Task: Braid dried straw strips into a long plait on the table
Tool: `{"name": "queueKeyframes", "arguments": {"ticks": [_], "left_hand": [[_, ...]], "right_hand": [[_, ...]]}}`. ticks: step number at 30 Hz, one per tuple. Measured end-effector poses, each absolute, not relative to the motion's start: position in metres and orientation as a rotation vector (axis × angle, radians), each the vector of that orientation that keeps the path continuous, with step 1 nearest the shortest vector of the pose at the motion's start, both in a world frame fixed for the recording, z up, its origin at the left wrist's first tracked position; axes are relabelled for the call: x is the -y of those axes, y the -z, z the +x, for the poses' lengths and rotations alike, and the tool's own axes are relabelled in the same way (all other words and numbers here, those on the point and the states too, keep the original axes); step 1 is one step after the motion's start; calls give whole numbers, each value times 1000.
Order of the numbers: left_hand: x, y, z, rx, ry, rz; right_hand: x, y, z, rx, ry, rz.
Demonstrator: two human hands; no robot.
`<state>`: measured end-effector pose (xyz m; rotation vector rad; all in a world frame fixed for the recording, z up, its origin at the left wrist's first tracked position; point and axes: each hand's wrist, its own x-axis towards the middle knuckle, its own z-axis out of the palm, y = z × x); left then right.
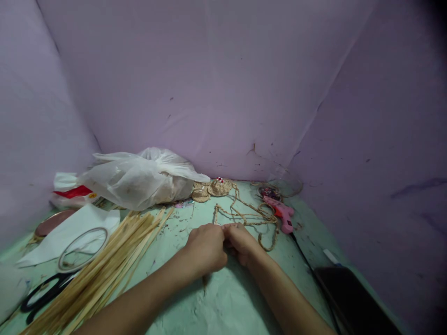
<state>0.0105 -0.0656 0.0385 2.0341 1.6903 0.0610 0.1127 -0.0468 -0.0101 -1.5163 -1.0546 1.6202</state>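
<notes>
My left hand (207,246) and my right hand (240,241) meet at the middle of the green tabletop, fingers closed and pinched together. Between them they grip one end of a braided straw cord (215,214). From my fingers the cord runs away from me and lies in loose loops to the right. A short tail of fibre (204,284) pokes out below my left hand. The exact pinch point is hidden behind my fingers. Beyond the hands sit small woven straw hats (219,188), one trimmed with red and white bits.
Left of my arm lies a bundle of straw strips (115,256), with black-handled scissors (42,298) and a ring-shaped roll (62,260) beside it. A white plastic bag (139,181) rests against the purple wall. A pink glue gun (287,216) and a dark flat device (352,302) lie rightward.
</notes>
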Motion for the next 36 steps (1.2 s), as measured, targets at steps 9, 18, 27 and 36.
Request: {"name": "queueKeyframes", "arguments": {"ticks": [9,18,27,36], "left_hand": [[23,-20,-9,-1377,-297,1253],[29,-3,-2,-1590,-242,1532],[31,-6,3,-1554,-274,1294],[25,-9,-13,-1239,-370,1364]], "right_hand": [[49,13,117,1066,-1689,-1343],[47,13,123,1761,-1102,-1663],[79,-29,103,2167,-381,-2058],[74,-33,111,2235,-558,-1834]]}}
